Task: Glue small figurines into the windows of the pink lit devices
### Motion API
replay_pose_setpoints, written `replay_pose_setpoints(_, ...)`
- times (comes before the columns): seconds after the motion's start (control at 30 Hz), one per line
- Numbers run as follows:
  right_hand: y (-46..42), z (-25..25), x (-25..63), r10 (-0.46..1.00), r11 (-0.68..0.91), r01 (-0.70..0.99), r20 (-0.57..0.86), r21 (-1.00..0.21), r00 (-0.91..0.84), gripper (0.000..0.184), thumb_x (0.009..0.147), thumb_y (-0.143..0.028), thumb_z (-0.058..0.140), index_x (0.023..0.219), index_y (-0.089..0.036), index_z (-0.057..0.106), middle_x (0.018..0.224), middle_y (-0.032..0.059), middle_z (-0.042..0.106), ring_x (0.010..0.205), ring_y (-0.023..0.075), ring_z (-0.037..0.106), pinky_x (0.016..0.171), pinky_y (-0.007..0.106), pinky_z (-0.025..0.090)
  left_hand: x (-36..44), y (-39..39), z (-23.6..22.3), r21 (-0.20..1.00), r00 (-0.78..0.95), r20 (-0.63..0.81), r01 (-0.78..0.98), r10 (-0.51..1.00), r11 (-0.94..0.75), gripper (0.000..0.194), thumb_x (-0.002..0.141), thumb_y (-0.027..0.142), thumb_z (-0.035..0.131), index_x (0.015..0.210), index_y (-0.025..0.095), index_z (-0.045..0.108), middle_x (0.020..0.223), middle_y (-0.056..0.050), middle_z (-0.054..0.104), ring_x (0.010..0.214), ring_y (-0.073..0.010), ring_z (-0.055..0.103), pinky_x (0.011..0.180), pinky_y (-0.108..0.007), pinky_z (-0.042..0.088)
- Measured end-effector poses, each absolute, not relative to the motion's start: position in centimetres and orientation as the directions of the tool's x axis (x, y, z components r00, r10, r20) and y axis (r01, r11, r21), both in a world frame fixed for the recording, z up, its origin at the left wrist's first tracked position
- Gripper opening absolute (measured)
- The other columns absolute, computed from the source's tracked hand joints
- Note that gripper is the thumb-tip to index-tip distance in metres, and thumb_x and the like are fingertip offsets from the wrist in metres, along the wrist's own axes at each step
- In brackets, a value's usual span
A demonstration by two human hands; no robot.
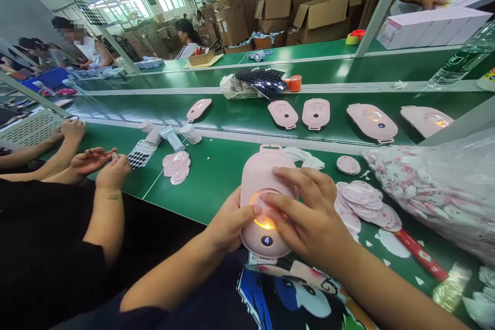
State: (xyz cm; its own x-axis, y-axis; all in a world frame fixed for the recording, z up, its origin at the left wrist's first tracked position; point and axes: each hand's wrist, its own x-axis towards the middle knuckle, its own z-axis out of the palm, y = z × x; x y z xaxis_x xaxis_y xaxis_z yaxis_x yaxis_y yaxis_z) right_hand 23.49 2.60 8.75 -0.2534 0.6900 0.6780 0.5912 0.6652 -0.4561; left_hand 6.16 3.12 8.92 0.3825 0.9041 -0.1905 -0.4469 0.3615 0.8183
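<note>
Two hands clasped a pink oval plastic device (257,170) between them: the left hand (228,221) cupped its edge, steadying it, while the right hand (309,211) pressed over its glowing round window (264,221), with round pink pads (363,203) just beyond the grip.

A dark T-shirt (286,296) (big cartoon print, blue and white) with short sleeves

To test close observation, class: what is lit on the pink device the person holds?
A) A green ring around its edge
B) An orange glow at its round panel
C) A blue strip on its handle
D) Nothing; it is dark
B: an orange glow shows at the round panel of the pink device, between the left hand and right hand.
</note>
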Motion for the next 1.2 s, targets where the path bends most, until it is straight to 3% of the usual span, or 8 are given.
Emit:
replay_pose_setpoints(0.27,1.0,8.4,24.5,0.616,0.688,0.672,0.709,-0.273,-0.343,0.011,0.093,-0.027,0.059,0.100,-0.026,0.067,0.121,0.0016,0.066,0.113,0.0264,0.047,0.109,0.050,0.019,7.5,1.6,7.8,0.842,0.311,-0.177,-0.443,0.934,0.307,0.051,0.067,0.028,0.086,0.112,0.017,0.064,0.101,-0.008,0.073,0.090,-0.0234,0.069,0.079,-0.032,0.053)
replay_pose_setpoints(0.47,-0.6,9.5,24.2,0.655,0.657,0.676,0.698,-0.335,-0.290,0.013,0.096,-0.025,0.054,0.091,-0.026,0.065,0.115,0.0016,0.067,0.106,0.0248,0.050,0.103,0.049,0.025,7.2,0.3,7.8,0.813,0.347,-0.134,-0.497,0.928,0.303,0.053,0.066,0.030,0.085,0.112,0.017,0.063,0.099,-0.008,0.072,0.086,-0.0223,0.068,0.077,-0.031,0.051)
replay_pose_setpoints(0.67,-2.5,10.0,22.5,0.653,0.691,0.654,0.654,-0.308,-0.382,0.010,0.094,-0.024,0.057,0.095,-0.025,0.067,0.112,0.0035,0.066,0.103,0.0262,0.049,0.093,0.047,0.031,5.5,-1.2,8.0,0.898,0.360,-0.136,-0.349,0.923,0.268,0.060,0.062,0.033,0.088,0.112,0.016,0.061,0.114,-0.012,0.068,0.104,-0.0295,0.063,0.085,-0.036,0.049)
replay_pose_setpoints(0.83,-3.1,10.5,21.0,0.729,0.650,0.571,0.624,-0.502,-0.282,0.015,0.095,-0.015,0.050,0.091,-0.024,0.062,0.094,0.0015,0.064,0.090,0.0196,0.053,0.082,0.039,0.038,4.0,-2.0,8.0,0.929,0.300,-0.161,-0.276,0.940,0.247,0.057,0.060,0.028,0.087,0.110,0.015,0.062,0.105,-0.010,0.070,0.096,-0.0272,0.064,0.083,-0.036,0.049)
replay_pose_setpoints(0.93,-3.5,12.0,22.2,0.684,0.698,0.520,0.674,-0.492,-0.281,0.014,0.095,-0.014,0.051,0.090,-0.023,0.061,0.087,0.0017,0.063,0.087,0.0176,0.057,0.079,0.036,0.045,3.0,-2.2,7.6,0.879,0.319,-0.165,-0.381,0.933,0.285,0.055,0.060,0.027,0.086,0.109,0.015,0.064,0.102,-0.011,0.072,0.090,-0.0264,0.066,0.079,-0.036,0.050)
replay_pose_setpoints(1.07,-4.3,12.8,25.7,0.615,0.779,0.475,0.350,-0.409,-0.707,0.018,0.089,-0.015,0.060,0.098,-0.028,0.068,0.084,-0.0014,0.070,0.073,0.0147,0.064,0.061,0.028,0.051,1.7,-2.0,7.3,0.833,0.261,-0.144,-0.489,0.955,0.259,0.050,0.063,0.025,0.083,0.107,0.014,0.064,0.098,-0.011,0.074,0.085,-0.0254,0.068,0.079,-0.038,0.052)
replay_pose_setpoints(1.13,-4.3,12.1,26.4,0.655,0.718,0.533,0.176,-0.448,-0.735,0.033,0.084,-0.019,0.067,0.115,-0.031,0.067,0.093,-0.0015,0.074,0.073,0.0167,0.069,0.059,0.028,0.054,1.4,-1.7,7.2,0.825,0.240,-0.143,-0.507,0.960,0.250,0.050,0.063,0.025,0.083,0.109,0.015,0.064,0.098,-0.011,0.074,0.085,-0.0254,0.068,0.079,-0.038,0.053)
replay_pose_setpoints(1.2,-3.9,10.8,25.8,0.794,0.553,0.613,0.135,-0.564,-0.593,0.053,0.083,-0.026,0.070,0.135,-0.032,0.056,0.115,0.0031,0.072,0.089,0.0214,0.071,0.067,0.032,0.058,1.5,-1.5,7.1,0.813,0.228,-0.154,-0.524,0.961,0.255,0.050,0.062,0.026,0.083,0.108,0.015,0.064,0.098,-0.011,0.074,0.084,-0.0252,0.068,0.077,-0.037,0.054)
